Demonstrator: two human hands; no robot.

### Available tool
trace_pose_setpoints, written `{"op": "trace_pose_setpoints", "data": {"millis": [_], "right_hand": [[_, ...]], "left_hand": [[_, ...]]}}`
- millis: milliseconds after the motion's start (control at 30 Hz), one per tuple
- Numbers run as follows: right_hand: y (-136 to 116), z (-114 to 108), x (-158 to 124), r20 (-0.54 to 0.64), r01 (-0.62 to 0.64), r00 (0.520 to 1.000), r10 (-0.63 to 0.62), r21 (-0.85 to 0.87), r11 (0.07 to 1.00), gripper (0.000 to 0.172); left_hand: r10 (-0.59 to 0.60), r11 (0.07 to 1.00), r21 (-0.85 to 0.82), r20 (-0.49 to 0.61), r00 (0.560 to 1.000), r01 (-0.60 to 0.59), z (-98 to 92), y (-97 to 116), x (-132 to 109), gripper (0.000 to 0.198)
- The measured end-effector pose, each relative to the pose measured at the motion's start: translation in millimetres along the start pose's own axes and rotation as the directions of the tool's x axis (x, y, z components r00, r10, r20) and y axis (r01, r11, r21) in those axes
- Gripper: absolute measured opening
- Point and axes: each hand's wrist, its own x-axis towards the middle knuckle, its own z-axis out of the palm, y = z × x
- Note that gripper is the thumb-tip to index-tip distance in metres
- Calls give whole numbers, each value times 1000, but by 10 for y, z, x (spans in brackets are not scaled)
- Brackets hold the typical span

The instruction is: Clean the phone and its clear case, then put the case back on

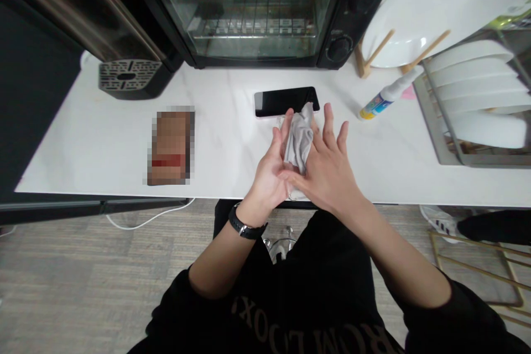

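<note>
A grey, streaked floor lies below a white, faintly veined counter. An oven stands at the rear of the counter, a dish rack at the right. The right hand has its fingers spread apart; the left hand faces it, finger state partly hidden and indeterminable. The phone lies just beyond. The cloth sits between both hands, touching them.
</note>
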Motion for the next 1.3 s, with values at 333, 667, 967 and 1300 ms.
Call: {"op": "trace_pose_setpoints", "data": {"millis": [333, 667, 967, 1300], "right_hand": [[-195, -167, -492, -77, 254, 961, -266, -131, 958, 53], [250, -382, -536, -481, 71, 875, -47, 31, 997, 4], [-214, -102, -471, 39, 208, 976, -216, 161, 965, 77], [-153, 2, 5, 45, 166, 983, -179, 201, 965, 112]], "left_hand": [[-36, 993, -108, 48, 998, 41, -4, 13, -64, 61], [-46, 996, -71, 77, 996, 52, -25, 16, -22, 59], [-49, 998, -33, 46, 998, 50, -17, 11, -42, 59], [17, 999, -49, 113, 993, -11, -58, -63, 30, 67]]}}
